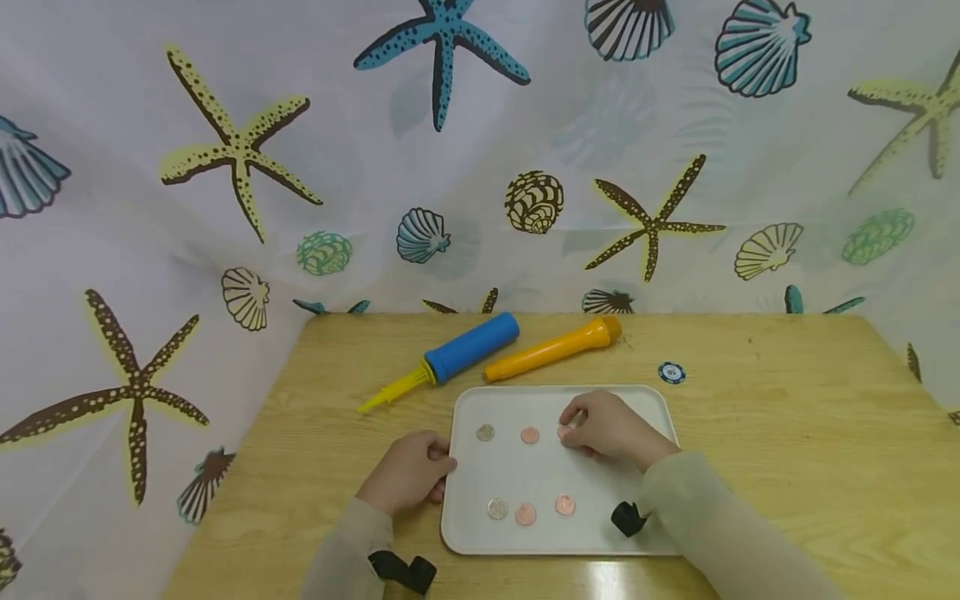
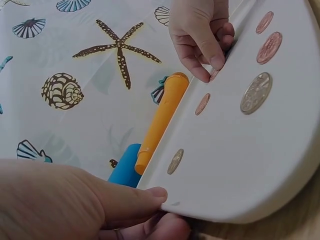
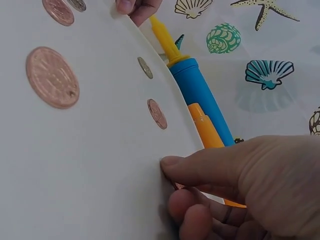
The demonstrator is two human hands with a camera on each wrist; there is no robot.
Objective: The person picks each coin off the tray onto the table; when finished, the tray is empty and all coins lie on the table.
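A white tray [image 1: 600,533] lies on the table with two rows of coins. My left hand [image 1: 408,473] grips its left rim, thumb on top and fingers curled below. At the far row's right end, my right hand [image 1: 611,427] pinches a copper coin [image 3: 178,186] by its edge, mostly covered by the thumb and fingers. To its left lie a copper coin [image 1: 529,435] and a silver coin [image 1: 485,432]. The near row holds a silver coin [image 1: 497,508], a copper coin [image 1: 525,514] and another copper coin [image 1: 565,504].
Behind the tray lie a blue hand pump [image 1: 472,346] with a yellow nozzle and an orange toy microphone [image 1: 551,350]. A blue-and-white poker chip [image 1: 672,372] sits beyond the tray's far right corner. A sea-patterned cloth [image 1: 480,167] hangs behind the wooden table [image 1: 810,433].
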